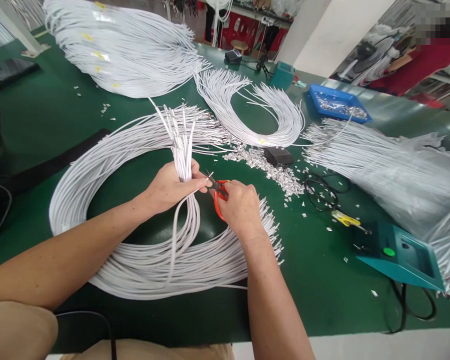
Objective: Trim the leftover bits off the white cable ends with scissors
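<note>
My left hand (176, 185) is wrapped round a bunch of white cables (182, 155), their stripped-looking ends fanning upward. One cable end pokes out sideways between its thumb and fingers. My right hand (243, 207) grips small scissors (220, 192) with orange-red handles, the blades beside that cable end. Whether the blades touch the cable I cannot tell. Below and around both hands lies a large coil of white cables (75, 185) on the green table, its ends at upper middle and at right. The bunch loops down into this coil.
Small whitish scraps (262, 165) lie heaped beyond my right hand, near a black block (279, 156). Farther back are another cable coil (285, 120), a big cable bundle (127, 50) and a blue tray (339, 103). A teal device (401, 255) and yellow-handled tool (345, 218) sit at right.
</note>
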### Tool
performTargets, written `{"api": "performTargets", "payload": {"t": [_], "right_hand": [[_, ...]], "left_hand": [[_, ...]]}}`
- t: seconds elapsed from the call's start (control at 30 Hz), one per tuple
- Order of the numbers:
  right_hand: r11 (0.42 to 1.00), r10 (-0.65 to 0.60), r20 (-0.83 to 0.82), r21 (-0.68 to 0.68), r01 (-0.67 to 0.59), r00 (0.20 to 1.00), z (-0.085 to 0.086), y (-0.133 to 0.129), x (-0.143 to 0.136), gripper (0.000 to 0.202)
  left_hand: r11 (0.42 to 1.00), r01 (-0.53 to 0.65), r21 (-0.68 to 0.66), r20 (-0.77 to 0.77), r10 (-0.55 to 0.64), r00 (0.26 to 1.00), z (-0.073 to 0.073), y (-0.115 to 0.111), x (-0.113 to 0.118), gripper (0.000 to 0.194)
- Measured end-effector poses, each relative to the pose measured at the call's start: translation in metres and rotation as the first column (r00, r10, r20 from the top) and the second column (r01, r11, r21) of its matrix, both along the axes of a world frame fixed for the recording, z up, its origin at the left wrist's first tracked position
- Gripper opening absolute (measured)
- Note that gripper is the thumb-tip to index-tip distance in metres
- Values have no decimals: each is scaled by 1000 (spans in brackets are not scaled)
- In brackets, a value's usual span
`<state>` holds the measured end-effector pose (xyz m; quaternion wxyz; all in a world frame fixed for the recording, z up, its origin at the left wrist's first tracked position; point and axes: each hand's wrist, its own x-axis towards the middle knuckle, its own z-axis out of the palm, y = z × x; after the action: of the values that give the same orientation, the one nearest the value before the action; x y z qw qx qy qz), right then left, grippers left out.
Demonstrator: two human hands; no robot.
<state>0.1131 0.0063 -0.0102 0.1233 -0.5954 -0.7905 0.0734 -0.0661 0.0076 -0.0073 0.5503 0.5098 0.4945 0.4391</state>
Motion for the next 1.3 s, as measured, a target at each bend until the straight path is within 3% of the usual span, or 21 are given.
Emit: {"api": "performTargets", "payload": {"t": [0.23, 0.5, 0.6, 0.67, 0.73, 0.8, 0.87, 0.93, 1.1, 1.3], "right_hand": [[999, 14, 42, -51, -12, 999, 5, -2, -2, 33], [999, 27, 134, 29, -31, 991, 6, -4, -2, 28], [1000, 14, 60, -28, -13, 998, 6, -1, 2, 28], [992, -32, -101, -123, 19, 994, 7, 2, 5, 26], [971, -130, -380, -235, 40, 916, 8, 5, 6, 22], [946, -232, -660, -323, 8, 715, 9, 6, 4, 19], [931, -280, -817, -360, -66, 504, 9, 6, 0, 21], [921, -299, -872, -370, -122, 387, 8, 6, -4, 19], [889, -344, -903, -401, -219, 257, 9, 6, -6, 14], [869, -348, -909, -405, -286, 231, 5, 9, -2, 12]], "left_hand": [[998, -33, 56, -143, 41, 989, 3, 1, -2, 31], [999, -48, 23, -201, 51, 978, 8, 0, -2, 26], [999, -42, 12, -178, 43, 983, 6, 0, -2, 24], [999, -41, 12, -154, 42, 987, 5, 0, -2, 25], [999, -36, 19, -145, 39, 989, 3, 0, -2, 28], [999, -23, 22, -152, 26, 988, 2, 0, -1, 31], [1000, -7, 18, -159, 10, 987, 1, 0, -1, 32], [1000, 4, 12, -163, -2, 987, 2, 0, -1, 33], [997, 71, -36, -68, -73, 995, 4, 0, 0, 31], [988, 142, -67, 101, -135, 986, 1, 0, 1, 33]]}}
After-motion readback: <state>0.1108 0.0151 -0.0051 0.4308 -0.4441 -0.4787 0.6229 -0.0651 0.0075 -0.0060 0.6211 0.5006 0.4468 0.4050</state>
